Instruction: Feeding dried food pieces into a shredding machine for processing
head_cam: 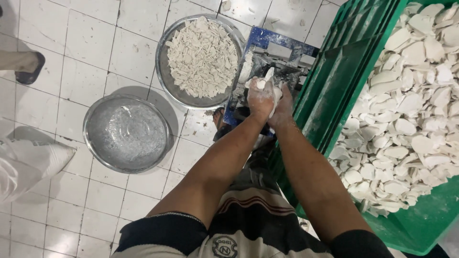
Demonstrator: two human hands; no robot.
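Observation:
My left hand (259, 99) and my right hand (283, 106) are pressed together around a white, chalky chunk (267, 76) that sticks up out of them. They hold it over a blue-framed slicing device (267, 40) standing on the floor. Both hands are dusted white. Just left of the device, a metal bowl (165, 76) is heaped with thin white slices. To my right, a stack of green plastic crates (344, 86) is filled with larger white pieces (406, 114).
A second metal bowl (126, 133), empty but wet, sits on the white tiled floor at the left. A white sack (28, 165) lies at the left edge. Another person's foot in a dark shoe (28, 71) is at upper left.

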